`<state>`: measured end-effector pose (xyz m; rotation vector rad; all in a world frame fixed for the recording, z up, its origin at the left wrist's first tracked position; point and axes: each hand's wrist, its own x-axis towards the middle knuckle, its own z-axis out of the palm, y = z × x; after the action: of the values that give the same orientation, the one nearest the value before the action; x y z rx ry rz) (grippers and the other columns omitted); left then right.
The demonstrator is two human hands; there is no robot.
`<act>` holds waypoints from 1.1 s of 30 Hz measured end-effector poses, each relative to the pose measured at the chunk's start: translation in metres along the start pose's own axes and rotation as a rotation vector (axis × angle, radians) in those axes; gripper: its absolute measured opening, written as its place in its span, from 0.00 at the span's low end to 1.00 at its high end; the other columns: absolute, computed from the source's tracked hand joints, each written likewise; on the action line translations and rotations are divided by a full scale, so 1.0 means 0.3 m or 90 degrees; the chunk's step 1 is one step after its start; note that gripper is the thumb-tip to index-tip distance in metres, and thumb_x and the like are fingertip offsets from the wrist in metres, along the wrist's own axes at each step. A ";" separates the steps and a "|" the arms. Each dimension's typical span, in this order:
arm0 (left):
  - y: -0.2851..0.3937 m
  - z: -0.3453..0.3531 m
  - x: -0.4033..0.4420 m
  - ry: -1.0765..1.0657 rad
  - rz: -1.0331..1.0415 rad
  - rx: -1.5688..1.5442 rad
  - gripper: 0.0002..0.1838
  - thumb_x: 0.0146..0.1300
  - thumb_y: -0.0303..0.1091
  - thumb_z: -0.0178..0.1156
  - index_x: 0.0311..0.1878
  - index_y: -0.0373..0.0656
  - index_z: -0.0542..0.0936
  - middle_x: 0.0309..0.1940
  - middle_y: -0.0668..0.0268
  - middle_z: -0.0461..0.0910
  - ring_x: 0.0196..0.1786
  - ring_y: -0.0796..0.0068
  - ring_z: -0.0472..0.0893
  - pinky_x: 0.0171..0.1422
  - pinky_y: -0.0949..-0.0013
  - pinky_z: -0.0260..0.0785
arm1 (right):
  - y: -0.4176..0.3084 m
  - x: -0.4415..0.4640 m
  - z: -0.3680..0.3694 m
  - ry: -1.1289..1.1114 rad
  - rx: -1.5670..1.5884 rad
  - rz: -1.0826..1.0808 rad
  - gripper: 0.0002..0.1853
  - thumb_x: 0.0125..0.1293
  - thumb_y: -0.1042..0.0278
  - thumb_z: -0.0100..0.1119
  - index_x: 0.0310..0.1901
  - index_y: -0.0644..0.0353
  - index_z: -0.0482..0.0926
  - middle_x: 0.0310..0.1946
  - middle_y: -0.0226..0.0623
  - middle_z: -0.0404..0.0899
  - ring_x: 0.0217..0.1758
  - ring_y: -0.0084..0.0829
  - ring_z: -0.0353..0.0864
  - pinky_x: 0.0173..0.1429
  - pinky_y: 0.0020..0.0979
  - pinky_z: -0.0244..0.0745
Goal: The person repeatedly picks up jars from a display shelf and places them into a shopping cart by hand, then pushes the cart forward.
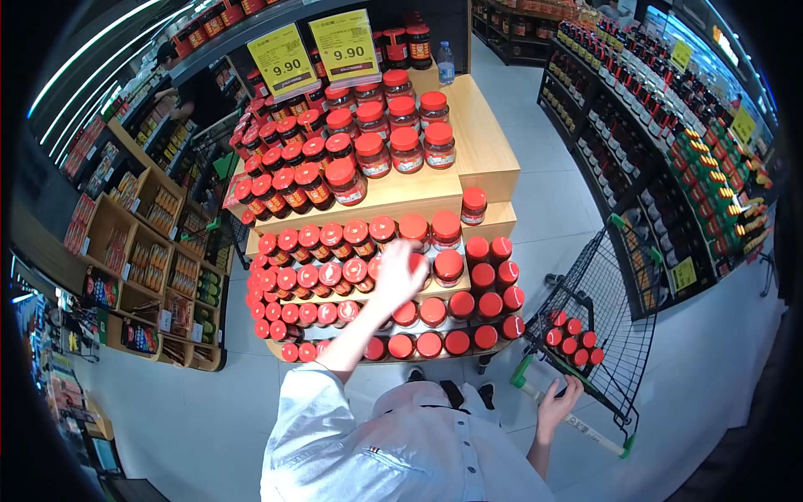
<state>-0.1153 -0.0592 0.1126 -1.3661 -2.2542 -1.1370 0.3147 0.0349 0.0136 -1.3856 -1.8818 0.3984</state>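
My left hand (400, 272) reaches over the display, its fingers closed around the red lid of a jar (420, 269) in the lower tiers; the hand covers part of that jar. Right beside it stand more red-lidded glass jars (448, 266). Rows of smaller dark sauce jars (332, 237) fill the shelf to its left. Down at the right, my right hand (559, 407) is on the handle (590, 431) of a shopping cart (606, 309), fingers bent over it. Several red-lidded jars (574, 339) sit together in the cart.
The stepped wooden display (489, 159) carries yellow price signs (341, 46) and a water bottle (446, 64). A dark shelf of bottles (602, 151) runs along the right. Wooden shelves (150, 251) stand at left. Another person (196, 92) is at the back left. Grey floor (510, 75) lies between.
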 end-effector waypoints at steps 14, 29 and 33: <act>-0.510 -0.268 0.528 -0.136 -0.102 0.577 0.37 0.58 0.60 0.61 0.55 0.34 0.70 0.42 0.48 0.81 0.57 0.51 0.76 0.80 0.40 0.30 | -0.195 -0.188 0.009 0.016 0.014 0.058 0.09 0.66 0.74 0.58 0.45 0.69 0.77 0.53 0.49 0.71 0.57 0.47 0.73 0.59 0.41 0.70; 0.048 -0.400 0.289 -0.172 -0.237 -0.300 0.35 0.52 0.49 0.73 0.50 0.38 0.64 0.39 0.59 0.73 0.43 0.70 0.76 0.50 0.65 0.71 | -0.651 0.059 0.063 -0.265 0.380 -0.179 0.25 0.58 0.72 0.65 0.57 0.67 0.72 0.58 0.48 0.69 0.61 0.43 0.73 0.64 0.41 0.70; 0.251 -0.333 0.168 -0.355 -0.266 -0.541 0.29 0.51 0.30 0.75 0.48 0.42 0.64 0.38 0.71 0.70 0.44 0.81 0.71 0.56 0.74 0.64 | -0.737 0.160 0.090 -0.658 0.864 0.048 0.45 0.65 0.54 0.66 0.74 0.64 0.50 0.68 0.42 0.64 0.69 0.37 0.67 0.71 0.40 0.64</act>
<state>-0.0941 -0.0826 0.2438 -1.6873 -2.6346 -2.2887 0.1387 0.0027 0.1547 -0.2311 -1.4952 2.2064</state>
